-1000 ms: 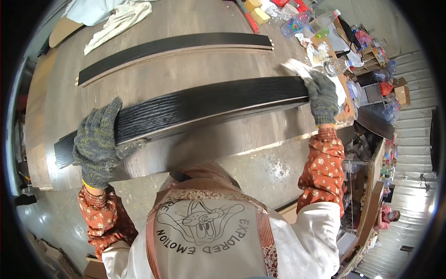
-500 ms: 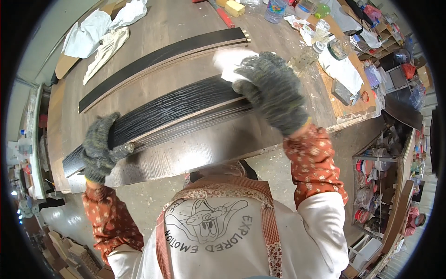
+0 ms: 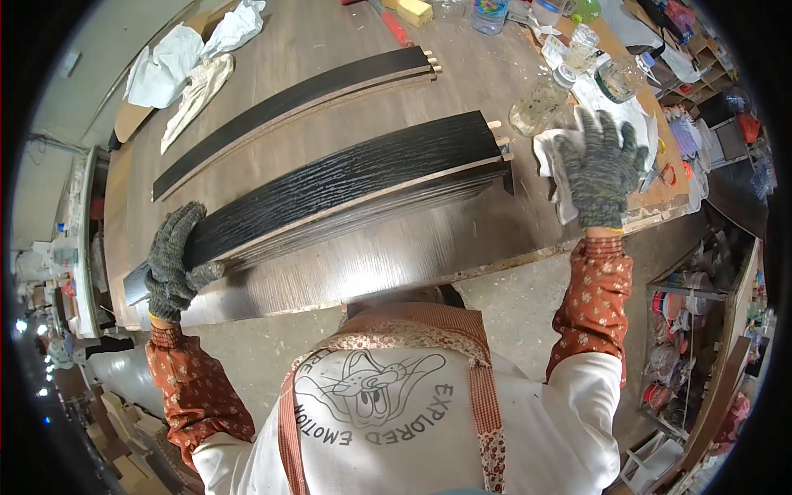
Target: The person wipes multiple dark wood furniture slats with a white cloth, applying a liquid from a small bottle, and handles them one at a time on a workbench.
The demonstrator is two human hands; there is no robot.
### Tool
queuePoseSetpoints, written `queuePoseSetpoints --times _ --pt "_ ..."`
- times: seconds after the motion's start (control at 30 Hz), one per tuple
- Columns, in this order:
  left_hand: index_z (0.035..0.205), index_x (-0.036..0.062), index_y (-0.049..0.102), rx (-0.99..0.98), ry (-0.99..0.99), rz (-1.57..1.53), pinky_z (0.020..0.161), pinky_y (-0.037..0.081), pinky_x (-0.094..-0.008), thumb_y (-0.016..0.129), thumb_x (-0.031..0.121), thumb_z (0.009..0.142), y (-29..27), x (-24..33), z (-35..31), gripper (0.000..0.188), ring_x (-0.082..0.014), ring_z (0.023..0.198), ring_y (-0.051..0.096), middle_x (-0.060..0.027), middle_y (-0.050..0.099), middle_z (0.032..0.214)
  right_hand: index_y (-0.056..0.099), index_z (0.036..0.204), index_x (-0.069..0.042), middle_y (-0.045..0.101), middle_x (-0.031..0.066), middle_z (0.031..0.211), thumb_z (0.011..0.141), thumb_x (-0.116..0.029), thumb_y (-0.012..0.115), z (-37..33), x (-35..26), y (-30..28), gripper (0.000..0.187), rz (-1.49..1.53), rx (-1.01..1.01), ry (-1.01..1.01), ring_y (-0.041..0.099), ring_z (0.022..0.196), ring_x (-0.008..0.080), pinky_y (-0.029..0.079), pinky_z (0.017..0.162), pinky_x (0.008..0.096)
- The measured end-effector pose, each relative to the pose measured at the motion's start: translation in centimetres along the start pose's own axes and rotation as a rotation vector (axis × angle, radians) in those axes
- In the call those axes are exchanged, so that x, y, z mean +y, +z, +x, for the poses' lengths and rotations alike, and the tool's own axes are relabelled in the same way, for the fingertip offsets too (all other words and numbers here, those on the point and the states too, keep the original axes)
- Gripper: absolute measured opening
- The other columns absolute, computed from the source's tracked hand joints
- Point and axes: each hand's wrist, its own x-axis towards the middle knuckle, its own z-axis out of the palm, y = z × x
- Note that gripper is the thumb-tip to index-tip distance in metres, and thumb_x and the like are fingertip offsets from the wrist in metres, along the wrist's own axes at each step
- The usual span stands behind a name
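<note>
A long black wood-grain panel (image 3: 346,177) with wooden dowels at its right end lies tilted on the brown workbench (image 3: 396,256). My left hand (image 3: 172,257), in a grey knit glove, grips the panel's left end. My right hand (image 3: 601,165), also gloved, rests with spread fingers on a white cloth (image 3: 554,157) just right of the panel's dowelled end. A second, narrower black panel (image 3: 289,103) lies farther back on the bench.
Clear glass bottles (image 3: 540,99) and jars stand beside the cloth. White rags (image 3: 186,62) lie at the back left. A yellow sponge block (image 3: 412,10) sits at the back. Cluttered shelves (image 3: 701,330) stand to the right below the bench.
My right hand left the panel's right end, passed over its middle and now lies on the white cloth. The left hand kept its grip on the left end.
</note>
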Motion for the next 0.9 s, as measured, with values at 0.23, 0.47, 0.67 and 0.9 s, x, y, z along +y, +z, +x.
queuePoseSetpoints --times 0.23,0.47,0.67,0.9 --pt "0.127 0.0007 0.052 0.172 -0.236 -0.304 0.101 0.039 -0.0375 0.057 0.032 0.089 -0.6 -0.7 -0.2 0.050 -0.0280 0.119 0.052 -0.0156 0.057 0.124 0.060 0.108 -0.009 0.058 0.0135 0.114 0.088 -0.031 0.050 -5.9 -7.9 5.5 0.032 0.391 -0.299 -0.393 0.053 0.109 0.0357 0.040 0.094 0.0480" --pt "0.112 -0.0005 0.063 0.399 -0.528 -0.418 0.093 0.044 -0.0312 0.046 0.023 0.099 1.3 -2.8 -3.4 0.032 -0.0189 0.102 0.061 -0.0109 0.066 0.108 0.055 0.124 -0.008 0.056 0.0094 0.127 0.083 -0.025 0.061 -11.9 -6.3 -2.9 0.044 0.729 -0.241 -0.555 0.050 0.115 0.0366 0.044 0.090 0.0481" --pt "0.107 0.0024 0.066 0.347 -0.518 -0.363 0.089 0.047 -0.0336 0.052 0.022 0.094 0.9 -2.9 -3.6 0.028 -0.0253 0.098 0.063 -0.0134 0.067 0.105 0.060 0.122 -0.009 0.059 0.0092 0.123 0.080 -0.015 0.062 -15.0 -3.0 -3.6 0.042 0.721 -0.363 -0.707 0.052 0.113 0.0316 0.045 0.091 0.0456" --pt "0.108 0.0061 0.066 0.122 -0.646 -0.248 0.086 0.047 -0.0358 0.056 0.038 0.091 0.0 -3.0 -2.2 0.037 -0.0311 0.098 0.063 -0.0157 0.067 0.104 0.059 0.117 -0.005 0.064 0.0131 0.108 0.086 -0.004 0.057 -10.6 -3.4 -7.7 0.031 1.069 -0.387 -0.288 0.061 0.095 0.0305 0.050 0.084 0.0376"
